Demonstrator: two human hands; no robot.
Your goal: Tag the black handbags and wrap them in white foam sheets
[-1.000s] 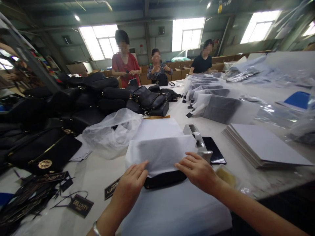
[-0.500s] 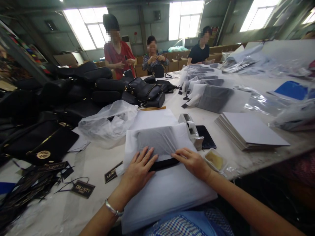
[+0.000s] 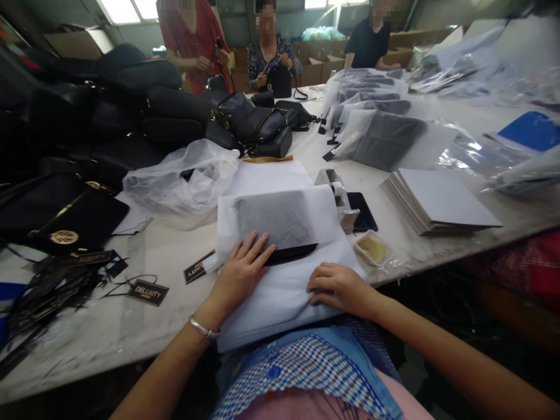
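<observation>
A black bag point(image 3: 292, 254) lies in front of me, its upper part under thin white tissue paper point(image 3: 275, 219) and a black strip of its lower edge bare. My left hand point(image 3: 247, 265) rests on the wrapped bag's left side with fingers spread, holding nothing. On the near sheets of white paper point(image 3: 266, 306) lies my right hand point(image 3: 339, 286), its fingers curled and pressed on the sheet. A black tag point(image 3: 200, 267) sticks out at the left of the paper.
Black bags point(image 3: 109, 116) are heaped at the left, near loose tags point(image 3: 149, 291). A tape dispenser point(image 3: 339, 201), a small dish point(image 3: 371, 248) and stacked white boards point(image 3: 441, 201) stand at the right. Wrapped bags point(image 3: 380, 137) lie farther back. Three people are across the table point(image 3: 170, 315).
My right hand has moved off the bag's lower right edge, down onto the near paper, and its fingers have curled. My left hand stays on the bag. The view has tilted down.
</observation>
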